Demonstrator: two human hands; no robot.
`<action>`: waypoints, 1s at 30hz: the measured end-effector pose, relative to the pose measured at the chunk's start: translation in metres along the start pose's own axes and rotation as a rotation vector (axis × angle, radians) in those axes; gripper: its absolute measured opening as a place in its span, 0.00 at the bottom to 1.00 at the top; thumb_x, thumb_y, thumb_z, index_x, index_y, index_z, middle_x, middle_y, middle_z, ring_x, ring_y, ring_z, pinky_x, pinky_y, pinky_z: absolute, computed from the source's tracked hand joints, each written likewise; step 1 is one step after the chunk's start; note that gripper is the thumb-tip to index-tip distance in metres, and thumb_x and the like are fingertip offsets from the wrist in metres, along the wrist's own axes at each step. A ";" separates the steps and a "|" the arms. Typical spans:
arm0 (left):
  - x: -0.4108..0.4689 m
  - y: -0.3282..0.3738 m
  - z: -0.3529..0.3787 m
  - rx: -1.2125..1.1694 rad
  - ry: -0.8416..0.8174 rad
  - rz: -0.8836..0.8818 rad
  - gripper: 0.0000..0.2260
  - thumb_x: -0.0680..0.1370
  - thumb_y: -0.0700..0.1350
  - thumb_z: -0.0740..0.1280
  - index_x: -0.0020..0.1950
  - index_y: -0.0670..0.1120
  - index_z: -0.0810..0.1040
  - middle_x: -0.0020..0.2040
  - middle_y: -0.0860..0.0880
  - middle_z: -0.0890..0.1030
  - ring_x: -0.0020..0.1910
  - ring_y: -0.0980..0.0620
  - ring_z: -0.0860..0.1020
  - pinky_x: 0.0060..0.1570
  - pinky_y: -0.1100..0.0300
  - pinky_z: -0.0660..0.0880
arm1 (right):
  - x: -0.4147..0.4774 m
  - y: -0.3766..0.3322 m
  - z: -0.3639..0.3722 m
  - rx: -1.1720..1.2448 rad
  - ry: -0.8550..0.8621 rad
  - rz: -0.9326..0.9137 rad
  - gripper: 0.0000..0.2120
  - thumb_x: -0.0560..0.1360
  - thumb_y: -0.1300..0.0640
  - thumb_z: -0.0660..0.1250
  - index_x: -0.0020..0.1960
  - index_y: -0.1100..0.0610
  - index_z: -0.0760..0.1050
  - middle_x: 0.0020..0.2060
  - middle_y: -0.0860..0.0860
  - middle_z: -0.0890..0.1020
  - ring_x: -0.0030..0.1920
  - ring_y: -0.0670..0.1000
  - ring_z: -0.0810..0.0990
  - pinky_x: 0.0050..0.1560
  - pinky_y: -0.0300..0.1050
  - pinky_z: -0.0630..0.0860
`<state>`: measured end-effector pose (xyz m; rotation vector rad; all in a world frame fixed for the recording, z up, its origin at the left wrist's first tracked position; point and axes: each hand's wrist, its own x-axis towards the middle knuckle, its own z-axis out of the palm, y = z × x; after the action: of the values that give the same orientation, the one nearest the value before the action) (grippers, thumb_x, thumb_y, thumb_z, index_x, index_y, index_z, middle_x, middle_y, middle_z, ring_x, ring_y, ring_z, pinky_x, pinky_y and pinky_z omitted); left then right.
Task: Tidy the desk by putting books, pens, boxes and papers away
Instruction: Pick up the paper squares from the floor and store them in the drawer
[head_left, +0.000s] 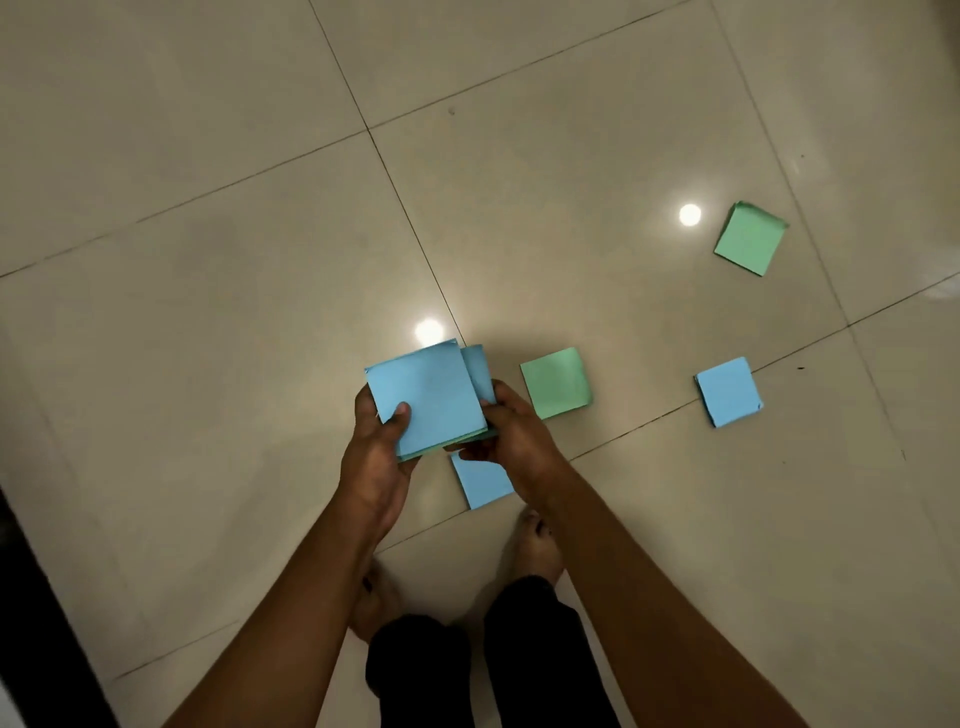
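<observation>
Paper stack (431, 400) was clamped by left hand (382, 441) and right hand (511, 431) above floor (208, 260). Loose blue sheet (480, 483) was seen directly under right hand, green sheet (556, 383) just to its right.

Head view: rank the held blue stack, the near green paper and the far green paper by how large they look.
1. The blue stack, though it is raised nearer the camera.
2. The near green paper and far green paper look alike; unranked.

Lying loose: green squares (556, 383) (749, 239), two; blue squares (728, 392) (480, 483), two. Gripped: stack (428, 397), one. Hands (379, 441) (511, 436), two.
</observation>
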<state>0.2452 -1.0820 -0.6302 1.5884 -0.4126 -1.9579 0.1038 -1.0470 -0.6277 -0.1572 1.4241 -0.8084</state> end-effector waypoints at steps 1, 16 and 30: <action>-0.003 -0.002 -0.002 0.004 -0.015 -0.003 0.18 0.80 0.37 0.59 0.68 0.52 0.66 0.56 0.51 0.76 0.53 0.50 0.77 0.43 0.60 0.79 | -0.005 0.002 0.000 0.013 -0.014 0.022 0.11 0.79 0.62 0.56 0.53 0.50 0.74 0.43 0.53 0.82 0.36 0.52 0.82 0.43 0.47 0.78; 0.047 -0.061 -0.002 -0.037 0.031 -0.209 0.10 0.78 0.35 0.61 0.55 0.46 0.75 0.48 0.46 0.81 0.42 0.48 0.81 0.34 0.58 0.80 | 0.109 0.064 -0.136 -0.975 0.680 0.139 0.30 0.71 0.48 0.71 0.66 0.61 0.64 0.62 0.59 0.70 0.64 0.60 0.69 0.58 0.55 0.71; 0.047 -0.087 -0.023 -0.048 0.139 -0.262 0.12 0.77 0.36 0.62 0.60 0.45 0.73 0.50 0.45 0.80 0.46 0.45 0.80 0.43 0.53 0.78 | 0.125 0.072 -0.140 -0.552 0.585 0.003 0.15 0.77 0.53 0.65 0.58 0.62 0.74 0.53 0.57 0.79 0.50 0.57 0.77 0.46 0.47 0.72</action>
<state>0.2407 -1.0395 -0.7225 1.8094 -0.1044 -2.0119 -0.0037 -1.0162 -0.7949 -0.3585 2.1839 -0.4495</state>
